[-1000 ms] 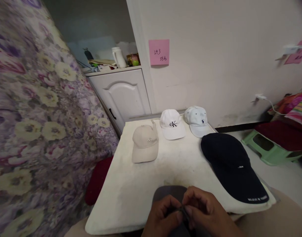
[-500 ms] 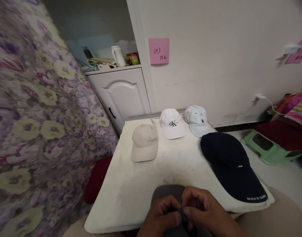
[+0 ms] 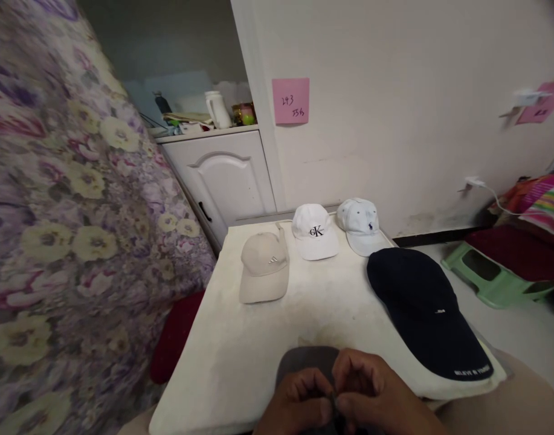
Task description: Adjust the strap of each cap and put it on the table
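Note:
At the near edge of the table a dark grey cap [image 3: 299,359] sits partly under my hands, its lower part cut off by the frame. My left hand [image 3: 298,400] is closed, thumb and fingers pinching a small dark part of this cap, perhaps its strap. Right beside it, my right hand [image 3: 371,386] pinches at the same spot, fingertips almost meeting the left ones. What exactly lies between the fingers is mostly hidden. Farther off are a beige cap [image 3: 264,266], a white cap with black letters [image 3: 313,232], a pale blue cap [image 3: 360,226] and a large navy cap [image 3: 421,308].
A cream cloth covers the table [image 3: 240,356]. To the left hangs a floral curtain [image 3: 86,229] beside a red seat [image 3: 174,338]. Behind stand a white cabinet [image 3: 231,181] and a wall with a pink note [image 3: 290,101]. A green stool [image 3: 489,278] is at right.
The whole scene sits slightly lower in the frame. Both hands stay together at the grey cap, with only slight finger movement; the other caps keep their places.

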`<state>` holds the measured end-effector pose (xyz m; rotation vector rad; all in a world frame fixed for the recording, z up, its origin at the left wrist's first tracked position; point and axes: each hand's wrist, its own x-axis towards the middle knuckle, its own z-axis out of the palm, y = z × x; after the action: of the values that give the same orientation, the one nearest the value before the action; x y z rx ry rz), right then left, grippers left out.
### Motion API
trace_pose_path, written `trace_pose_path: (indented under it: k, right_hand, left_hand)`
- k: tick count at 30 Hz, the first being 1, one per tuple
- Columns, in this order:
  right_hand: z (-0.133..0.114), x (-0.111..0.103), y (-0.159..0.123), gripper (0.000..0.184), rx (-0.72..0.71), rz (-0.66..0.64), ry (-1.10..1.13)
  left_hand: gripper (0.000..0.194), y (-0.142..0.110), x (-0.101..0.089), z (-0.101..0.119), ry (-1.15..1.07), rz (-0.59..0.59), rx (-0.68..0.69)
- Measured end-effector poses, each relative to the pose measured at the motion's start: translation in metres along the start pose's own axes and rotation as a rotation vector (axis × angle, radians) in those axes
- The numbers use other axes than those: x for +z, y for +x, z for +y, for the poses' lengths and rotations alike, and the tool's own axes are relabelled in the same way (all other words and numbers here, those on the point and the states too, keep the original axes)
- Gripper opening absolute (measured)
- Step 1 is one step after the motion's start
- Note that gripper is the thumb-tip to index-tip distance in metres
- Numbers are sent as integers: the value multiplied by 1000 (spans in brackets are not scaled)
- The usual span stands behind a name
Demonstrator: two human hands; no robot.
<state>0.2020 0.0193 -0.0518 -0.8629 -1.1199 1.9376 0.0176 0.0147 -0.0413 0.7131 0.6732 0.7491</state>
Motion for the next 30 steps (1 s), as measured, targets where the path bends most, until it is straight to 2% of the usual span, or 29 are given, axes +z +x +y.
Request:
trace_pose_path:
  k: [4, 11, 17, 21, 25, 30]
  right_hand:
    - [-2, -1, 0, 17, -17, -17, -76]
    - [-12, 6, -6, 15, 4, 38, -256]
    - [-22, 16, -10, 7, 29, 50, -321]
    - [-22, 19, -12, 10, 6, 91, -453]
    - [-21, 22, -13, 14, 43, 122, -532]
    - [-24, 24, -17, 14, -9, 181, -634]
  left_hand:
    - [16, 0, -1, 0, 70, 64, -14]
    - [18, -8, -2, 6, 221, 149, -7]
    - [14, -15, -2, 13, 233, 69, 7]
    - [10, -16, -4, 11, 191, 58, 18]
    - [10, -19, -5, 9, 161, -12, 40]
    - [3, -20, -3, 12, 179, -2, 27]
